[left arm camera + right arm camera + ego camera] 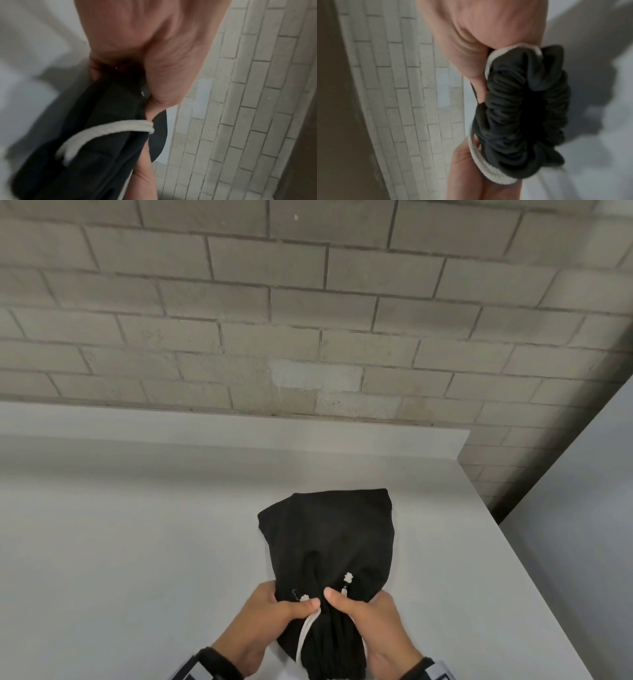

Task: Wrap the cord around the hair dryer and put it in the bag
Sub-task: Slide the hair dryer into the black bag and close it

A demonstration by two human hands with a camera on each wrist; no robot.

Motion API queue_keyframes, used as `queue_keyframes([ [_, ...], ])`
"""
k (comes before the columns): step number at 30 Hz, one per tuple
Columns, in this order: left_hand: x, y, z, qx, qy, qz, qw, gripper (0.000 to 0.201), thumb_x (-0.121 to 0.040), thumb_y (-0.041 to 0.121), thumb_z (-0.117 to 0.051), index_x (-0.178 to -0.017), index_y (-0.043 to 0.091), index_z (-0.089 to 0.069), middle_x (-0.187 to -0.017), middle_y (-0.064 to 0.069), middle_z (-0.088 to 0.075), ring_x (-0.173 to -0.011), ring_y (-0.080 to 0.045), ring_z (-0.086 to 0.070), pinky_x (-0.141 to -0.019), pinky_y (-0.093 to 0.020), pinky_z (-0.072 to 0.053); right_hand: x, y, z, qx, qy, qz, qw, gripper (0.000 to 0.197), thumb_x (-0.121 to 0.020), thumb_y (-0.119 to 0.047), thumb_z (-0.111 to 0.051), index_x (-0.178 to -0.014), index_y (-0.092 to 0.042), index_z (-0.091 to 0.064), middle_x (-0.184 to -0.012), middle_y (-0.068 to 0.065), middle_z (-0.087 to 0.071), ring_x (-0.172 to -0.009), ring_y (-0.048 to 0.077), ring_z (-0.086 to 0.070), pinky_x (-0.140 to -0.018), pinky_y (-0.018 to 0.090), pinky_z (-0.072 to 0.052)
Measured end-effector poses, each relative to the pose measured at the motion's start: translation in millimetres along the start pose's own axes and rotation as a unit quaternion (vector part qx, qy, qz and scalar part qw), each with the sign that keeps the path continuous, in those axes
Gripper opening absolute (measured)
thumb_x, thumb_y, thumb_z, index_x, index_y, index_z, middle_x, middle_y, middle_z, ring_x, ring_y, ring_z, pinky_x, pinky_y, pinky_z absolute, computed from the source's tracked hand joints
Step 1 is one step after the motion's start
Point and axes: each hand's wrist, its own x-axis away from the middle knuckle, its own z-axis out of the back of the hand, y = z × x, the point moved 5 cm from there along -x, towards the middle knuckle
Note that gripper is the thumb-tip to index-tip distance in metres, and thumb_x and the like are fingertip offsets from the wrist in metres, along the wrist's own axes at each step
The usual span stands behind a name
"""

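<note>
A black drawstring bag [329, 542] lies bulging on the white table [137, 542], its bottom pointing away from me. My left hand [291, 602] grips the bag's neck from the left and also holds the white drawstring [306, 635]. From the right, my right hand [356, 601] clutches the same neck. In the left wrist view the drawstring [109, 128] loops across the dark cloth [102, 142] below my left hand [154, 60]. The right wrist view shows the bunched mouth of the bag [522, 115], ringed by the drawstring [491, 174], held by my right hand [479, 40]. No hair dryer or cord shows.
A grey brick wall [308, 320] rises behind the table. The table's right edge [534, 577] runs diagonally close to the bag. Beyond a dark gap stands another pale surface [582, 525]. Bare tabletop stretches to the left.
</note>
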Motion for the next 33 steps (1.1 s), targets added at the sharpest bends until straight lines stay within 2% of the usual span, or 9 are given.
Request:
queue_keyframes([
  [3,2,0,-5,-0.009,-0.032,-0.015,0.999,0.051,-0.067,0.017,-0.086,-0.116,0.013,-0.069,-0.103,-0.004,-0.077,-0.102,-0.025,-0.072,-0.1,-0.044,-0.053,7,-4,-11,0.016,-0.075,0.004,0.997,0.047,-0.068,-0.007,-0.087,-0.11,-0.008,-0.068,-0.094,0.006,-0.078,-0.089,0.024,-0.074,-0.072,0.033,-0.06],
  [8,6,7,5,-0.001,-0.025,-0.072,0.997,0.052,-0.069,0.014,-0.085,-0.118,0.014,-0.068,-0.107,-0.005,-0.076,-0.104,-0.025,-0.071,-0.1,-0.047,-0.052,15,-21,-25,0.015,-0.085,0.031,0.996,0.035,-0.073,-0.002,-0.083,-0.098,-0.013,-0.061,-0.088,0.004,-0.074,-0.079,0.017,-0.07,-0.052,0.02,-0.053],
  [10,9,15,13,0.009,-0.019,-0.093,0.995,0.045,-0.077,0.007,-0.082,-0.119,0.013,-0.067,-0.108,-0.006,-0.076,-0.105,-0.026,-0.071,-0.099,-0.048,-0.052,15,-30,-34,0.011,-0.093,0.038,0.995,0.036,-0.074,-0.006,-0.083,-0.099,-0.015,-0.06,-0.091,0.004,-0.073,-0.081,0.019,-0.07,-0.055,0.024,-0.055],
  [13,13,36,30,0.024,-0.008,-0.129,0.991,0.035,-0.083,-0.001,-0.074,-0.116,0.008,-0.067,-0.108,-0.011,-0.075,-0.103,-0.028,-0.072,-0.098,-0.046,-0.053,8,-48,-57,0.017,-0.115,0.063,0.991,0.043,-0.073,-0.007,-0.084,-0.109,-0.009,-0.063,-0.092,0.005,-0.077,-0.086,0.022,-0.075,-0.074,0.034,-0.061],
  [19,-4,82,80,0.01,0.022,-0.181,0.983,0.031,-0.087,0.005,-0.071,-0.118,0.008,-0.067,-0.111,-0.011,-0.075,-0.106,-0.027,-0.071,-0.099,-0.046,-0.052,-27,-93,-113,0.016,-0.164,0.101,0.981,0.038,-0.075,-0.008,-0.082,-0.11,-0.009,-0.066,-0.096,0.004,-0.077,-0.088,0.017,-0.075,-0.073,0.028,-0.06],
  [23,-30,101,116,-0.008,0.045,-0.172,0.984,0.029,-0.088,0.004,-0.07,-0.117,0.008,-0.068,-0.108,-0.011,-0.075,-0.103,-0.027,-0.071,-0.095,-0.043,-0.054,-67,-104,-153,0.022,-0.169,0.082,0.982,0.047,-0.071,-0.011,-0.086,-0.113,-0.006,-0.066,-0.1,0.009,-0.076,-0.092,0.022,-0.074,-0.084,0.038,-0.06],
  [27,-55,111,150,-0.031,0.059,-0.159,0.985,0.028,-0.088,0.007,-0.071,-0.116,0.01,-0.068,-0.106,-0.009,-0.076,-0.102,-0.028,-0.072,-0.087,-0.038,-0.056,-96,-108,-187,0.028,-0.179,0.059,0.982,0.043,-0.072,-0.01,-0.085,-0.11,-0.003,-0.066,-0.1,0.013,-0.075,-0.089,0.025,-0.074,-0.08,0.038,-0.06],
  [31,-78,111,174,-0.021,0.068,-0.134,0.988,0.028,-0.087,0.006,-0.072,-0.115,0.008,-0.068,-0.107,-0.013,-0.075,-0.103,-0.031,-0.071,-0.095,-0.046,-0.054,-116,-111,-211,0.044,-0.161,0.056,0.984,0.053,-0.066,-0.015,-0.088,-0.112,-0.005,-0.064,-0.103,0.011,-0.074,-0.094,0.026,-0.072,-0.088,0.044,-0.058],
  [33,-88,110,182,-0.021,0.066,-0.126,0.99,0.029,-0.087,0.005,-0.071,-0.116,0.007,-0.068,-0.108,-0.014,-0.075,-0.105,-0.032,-0.07,-0.097,-0.047,-0.053,-124,-110,-218,0.052,-0.15,0.058,0.986,0.051,-0.066,-0.015,-0.088,-0.11,-0.006,-0.064,-0.102,0.01,-0.073,-0.093,0.025,-0.072,-0.086,0.043,-0.059],
])
